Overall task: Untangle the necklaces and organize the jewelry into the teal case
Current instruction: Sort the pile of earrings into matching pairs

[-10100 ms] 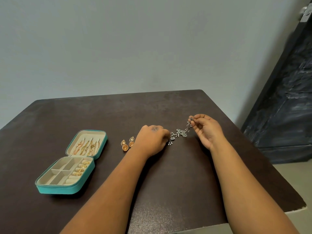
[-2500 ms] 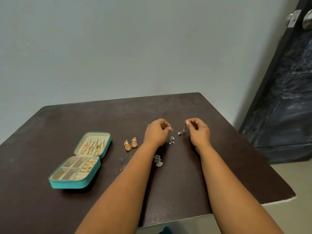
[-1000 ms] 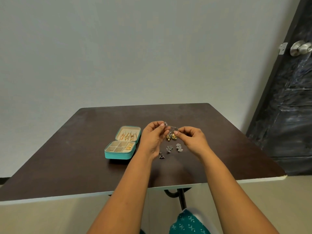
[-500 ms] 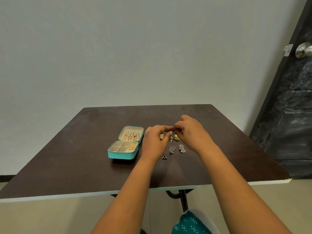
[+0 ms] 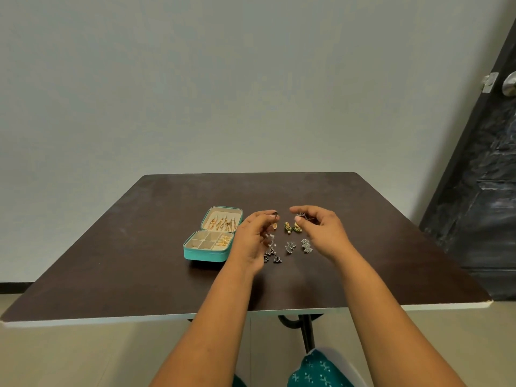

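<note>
Left hand (image 5: pixel 252 241) pinches a dangling silver earring (image 5: pixel 271 254), right hand (image 5: pixel 321 233) pinches a thin chain (image 5: pixel 304 221) mid-tabletop (image 5: pixel 139 261); risk: either slips and re-tangles with loose pieces.

Matt dark table (image 5: pixel 139 261) with a faintly mottled sheen. Teal case (image 5: pixel 205 254), leather-like outside, cream cloth-like lining. Just below the fingertips lie shiny gold earrings (image 5: pixel 292 227) and dull silvery metal ones (image 5: pixel 290 247).
</note>
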